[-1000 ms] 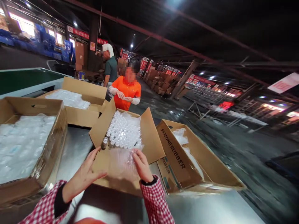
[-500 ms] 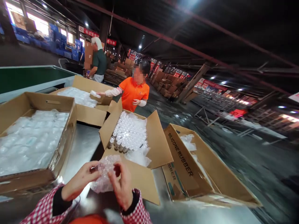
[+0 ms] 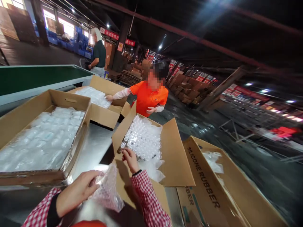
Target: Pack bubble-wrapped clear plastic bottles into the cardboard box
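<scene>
Picking the next small bottle (image 3: 123,145) from the open carton (image 3: 176,157) on the worktop (image 3: 92,148): right hand (image 3: 129,158) reaches palm down, fingertips narrowing on a cap at the near-left corner. Left hand (image 3: 75,192) grip pinches a bubble-wrap sheet (image 3: 107,189) low and near; next likely lift the bottle onto it

Red-and-white checked sleeves (image 3: 149,201) with dark cuffs cover both of the person's arms at the bottom of the frame. The bubble wrap (image 3: 107,189) is clear, dotted with small bubbles. Brown cardboard boxes (image 3: 176,157) hold silver-capped clear vials (image 3: 144,142) — one box at lower right bears black lettering (image 3: 203,176). The desk (image 3: 94,145) is shiny grey. A co-worker at centre wears an orange shirt (image 3: 148,97); the belt (image 3: 35,77) at upper left is dark green.
</scene>
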`<action>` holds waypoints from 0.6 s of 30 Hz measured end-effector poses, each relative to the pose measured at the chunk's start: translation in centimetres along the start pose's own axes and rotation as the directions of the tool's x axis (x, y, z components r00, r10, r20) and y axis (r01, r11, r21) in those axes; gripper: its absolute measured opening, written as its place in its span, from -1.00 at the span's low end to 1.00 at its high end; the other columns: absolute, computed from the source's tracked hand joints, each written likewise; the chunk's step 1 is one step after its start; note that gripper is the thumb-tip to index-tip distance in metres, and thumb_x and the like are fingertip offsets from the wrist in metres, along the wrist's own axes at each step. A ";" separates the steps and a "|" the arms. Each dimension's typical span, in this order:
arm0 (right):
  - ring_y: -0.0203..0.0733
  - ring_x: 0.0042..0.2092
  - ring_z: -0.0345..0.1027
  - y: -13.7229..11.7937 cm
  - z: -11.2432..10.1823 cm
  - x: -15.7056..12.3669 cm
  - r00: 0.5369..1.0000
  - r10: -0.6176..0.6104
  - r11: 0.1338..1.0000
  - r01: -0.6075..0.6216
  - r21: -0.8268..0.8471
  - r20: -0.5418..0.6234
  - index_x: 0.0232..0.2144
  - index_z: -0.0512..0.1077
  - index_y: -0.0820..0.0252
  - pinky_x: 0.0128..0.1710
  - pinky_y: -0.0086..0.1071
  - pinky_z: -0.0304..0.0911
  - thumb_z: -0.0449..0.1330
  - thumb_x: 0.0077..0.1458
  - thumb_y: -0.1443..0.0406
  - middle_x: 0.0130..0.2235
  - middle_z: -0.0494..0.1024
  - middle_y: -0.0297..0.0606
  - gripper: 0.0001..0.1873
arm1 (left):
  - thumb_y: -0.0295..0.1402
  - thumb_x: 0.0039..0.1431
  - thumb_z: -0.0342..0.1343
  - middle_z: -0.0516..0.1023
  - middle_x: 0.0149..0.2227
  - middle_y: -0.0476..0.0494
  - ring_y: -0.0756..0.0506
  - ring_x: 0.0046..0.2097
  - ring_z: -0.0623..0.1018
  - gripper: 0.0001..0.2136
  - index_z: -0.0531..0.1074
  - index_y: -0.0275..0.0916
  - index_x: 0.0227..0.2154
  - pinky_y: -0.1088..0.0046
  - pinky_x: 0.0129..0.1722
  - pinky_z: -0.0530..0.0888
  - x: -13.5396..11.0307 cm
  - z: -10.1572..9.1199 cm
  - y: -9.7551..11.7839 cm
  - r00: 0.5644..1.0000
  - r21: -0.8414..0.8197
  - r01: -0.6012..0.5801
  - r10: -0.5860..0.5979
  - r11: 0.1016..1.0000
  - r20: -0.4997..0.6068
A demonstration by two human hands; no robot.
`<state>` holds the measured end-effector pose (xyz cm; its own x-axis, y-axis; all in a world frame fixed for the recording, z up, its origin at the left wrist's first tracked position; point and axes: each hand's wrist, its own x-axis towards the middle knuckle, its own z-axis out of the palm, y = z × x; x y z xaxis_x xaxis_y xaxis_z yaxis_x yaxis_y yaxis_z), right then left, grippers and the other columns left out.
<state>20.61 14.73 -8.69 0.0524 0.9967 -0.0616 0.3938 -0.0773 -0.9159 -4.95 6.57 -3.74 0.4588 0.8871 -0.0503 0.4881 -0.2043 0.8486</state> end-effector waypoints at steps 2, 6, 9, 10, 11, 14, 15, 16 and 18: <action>-0.18 -0.27 0.34 1.8 -0.5 4.0 0.992 -0.006 0.992 -0.010 -0.125 -0.129 -0.16 0.37 0.29 -0.25 -0.30 0.30 0.11 0.01 0.27 -0.22 0.43 -0.12 -0.68 | -0.14 0.19 -0.05 0.44 -0.42 -0.08 -0.13 -0.33 0.46 -0.75 0.39 -0.21 -0.39 0.41 -0.31 0.34 0.1 0.0 0.4 0.998 -0.002 0.064 -0.064 0.998 0.021; -0.07 -0.11 0.31 4.7 0.5 8.8 0.981 0.012 0.964 -0.062 -0.259 -0.192 -0.30 0.36 0.33 -0.10 -0.28 0.22 0.17 -0.23 0.48 -0.18 0.40 -0.07 -0.69 | -0.13 0.25 -0.10 0.26 -0.58 0.03 -0.03 -0.49 0.40 -0.67 0.21 -0.23 -0.54 0.51 -0.49 0.26 0.6 -0.4 1.0 0.988 -0.103 0.156 -0.156 0.982 0.016; -0.07 -0.11 0.33 5.9 1.9 9.5 0.978 0.012 0.949 -0.076 -0.306 -0.206 -0.34 0.33 0.30 -0.15 -0.32 0.22 0.10 -0.14 0.46 -0.21 0.41 -0.10 -0.79 | -0.10 0.25 -0.09 0.27 -0.59 0.05 -0.02 -0.52 0.41 -0.67 0.22 -0.23 -0.51 0.55 -0.53 0.28 0.8 -0.9 1.2 0.982 -0.155 0.187 -0.186 0.970 0.021; -0.06 -0.10 0.33 6.2 2.2 9.5 0.977 0.007 0.947 -0.075 -0.312 -0.214 -0.33 0.33 0.28 -0.14 -0.31 0.22 0.09 -0.12 0.44 -0.21 0.42 -0.10 -0.80 | -0.09 0.24 -0.09 0.27 -0.60 0.06 -0.02 -0.54 0.41 -0.67 0.21 -0.23 -0.51 0.55 -0.54 0.29 0.8 -1.0 1.3 0.980 -0.180 0.200 -0.198 0.963 0.033; -0.05 -0.11 0.33 6.4 2.3 9.4 0.976 0.003 0.948 -0.073 -0.311 -0.218 -0.33 0.33 0.27 -0.14 -0.29 0.22 0.10 -0.11 0.43 -0.22 0.43 -0.09 -0.80 | -0.09 0.24 -0.09 0.26 -0.60 0.06 -0.02 -0.55 0.42 -0.67 0.21 -0.22 -0.50 0.56 -0.55 0.31 0.8 -1.1 1.4 0.978 -0.204 0.207 -0.202 0.957 0.043; -0.04 -0.24 0.37 6.6 1.7 9.0 0.974 -0.013 0.958 -0.053 -0.283 -0.227 -0.35 0.36 0.24 -0.18 -0.22 0.24 0.16 -0.13 0.35 -0.35 0.46 -0.15 -0.81 | -0.10 0.23 -0.07 0.27 -0.54 0.06 -0.02 -0.53 0.46 -0.69 0.22 -0.23 -0.49 0.55 -0.53 0.34 0.8 -1.2 1.6 0.979 -0.209 0.199 -0.201 0.957 0.009; -0.04 -0.29 0.37 6.4 1.3 8.7 0.970 -0.023 0.963 -0.043 -0.265 -0.241 -0.36 0.37 0.24 -0.21 -0.20 0.25 0.17 -0.13 0.31 -0.39 0.46 -0.17 -0.80 | -0.11 0.23 -0.07 0.28 -0.52 0.05 -0.02 -0.53 0.47 -0.69 0.24 -0.24 -0.49 0.55 -0.51 0.35 0.9 -1.2 1.7 0.980 -0.190 0.193 -0.200 0.963 -0.017; -0.04 -0.31 0.37 6.0 0.7 8.4 0.963 -0.035 0.969 -0.033 -0.243 -0.268 -0.35 0.38 0.25 -0.22 -0.18 0.26 0.17 -0.12 0.25 -0.41 0.47 -0.17 -0.77 | -0.11 0.23 -0.08 0.28 -0.51 0.04 -0.01 -0.53 0.47 -0.69 0.25 -0.24 -0.49 0.55 -0.51 0.34 0.9 -1.2 1.7 0.979 -0.172 0.193 -0.202 0.966 -0.036; -0.03 -0.28 0.38 4.4 -0.6 7.2 0.937 -0.073 0.983 0.009 -0.184 -0.343 -0.28 0.37 0.28 -0.20 -0.16 0.27 0.14 -0.06 0.12 -0.35 0.49 -0.11 -0.64 | -0.10 0.23 -0.09 0.26 -0.55 0.05 -0.01 -0.57 0.45 -0.67 0.24 -0.25 -0.51 0.55 -0.53 0.33 1.1 -1.1 1.7 0.975 -0.155 0.207 -0.218 0.966 -0.054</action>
<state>23.33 21.53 -12.92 0.3350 0.9310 0.1448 0.5563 -0.0714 -0.8279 -4.43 7.68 -1.72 0.3009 0.9313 -0.2052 0.4510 0.0507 0.8911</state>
